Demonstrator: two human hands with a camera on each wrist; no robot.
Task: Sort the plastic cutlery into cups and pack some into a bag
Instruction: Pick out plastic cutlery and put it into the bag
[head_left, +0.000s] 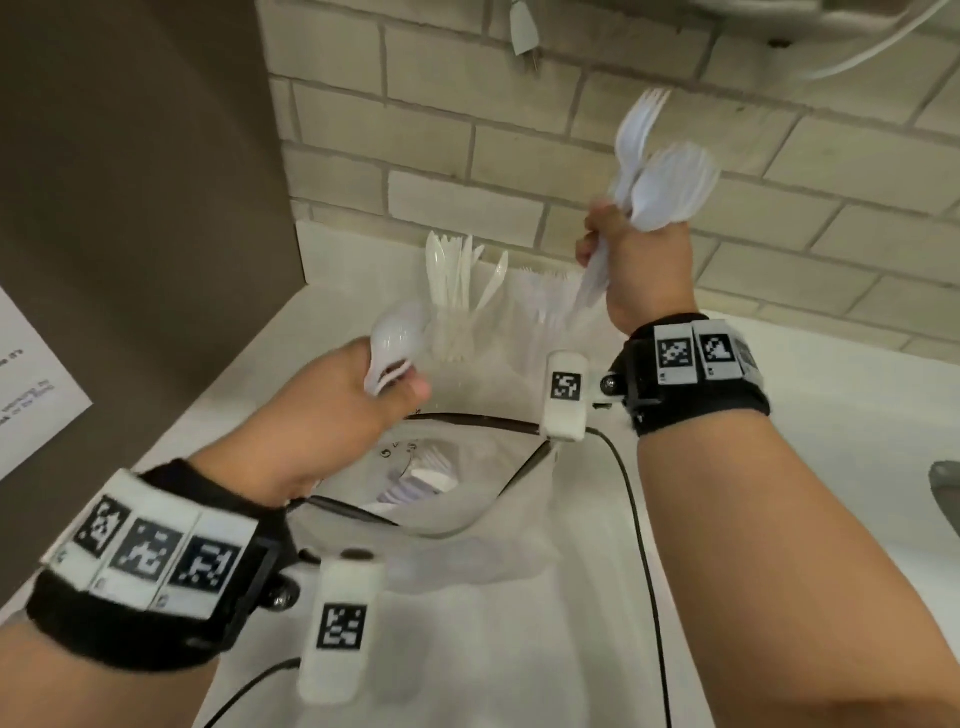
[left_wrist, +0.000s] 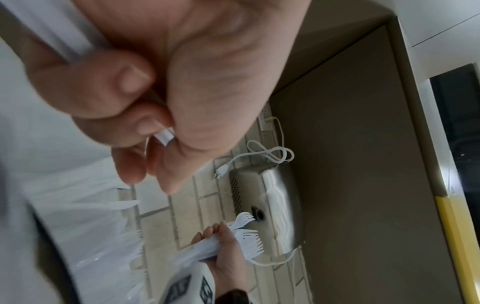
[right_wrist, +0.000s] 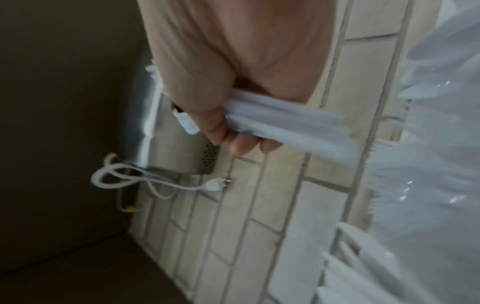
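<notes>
gripping a bundle of forks and spoons (head_left: 655, 171), the right hand (head_left: 636, 267) is raised; the left hand (head_left: 332, 400) pinches spoons (head_left: 396, 347) just above the open bag (head_left: 524, 512). lower them handles-first, probably, so nothing snags.

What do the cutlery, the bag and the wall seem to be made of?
Cutlery: thin white plastic, smooth and slightly translucent where light passes through.
Bag: clear, soft plastic film; contents show through and it creases.
Wall: probably matte beige tile or brick, judging by its staggered grey joints.
</notes>
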